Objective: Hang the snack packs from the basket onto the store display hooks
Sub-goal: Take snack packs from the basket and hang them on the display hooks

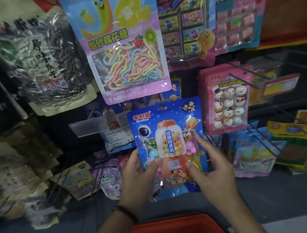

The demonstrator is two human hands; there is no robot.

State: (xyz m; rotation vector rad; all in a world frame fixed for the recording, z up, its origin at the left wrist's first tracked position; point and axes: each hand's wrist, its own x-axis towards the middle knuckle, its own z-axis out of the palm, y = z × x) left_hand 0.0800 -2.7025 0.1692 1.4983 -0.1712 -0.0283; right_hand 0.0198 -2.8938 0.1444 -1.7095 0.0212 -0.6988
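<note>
Head view: the blue candy pack (166, 128) is held upright before the display, above the red basket (177, 232), which the bottom edge cuts off. The left hand (136, 175) and right hand (214, 172) grip its lower sides, thumbs on the front; the fingers behind it are hidden. The wire hooks (248, 70) are dark and hard to trace. The seed bag (47, 61) at left is blurred. Hanging packs cover the wall, with grey floor (290, 187) below.

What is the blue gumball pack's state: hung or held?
Held, not visibly hung: left hand and right hand grip the blue gumball pack upright; no hook shows through its top.
</note>
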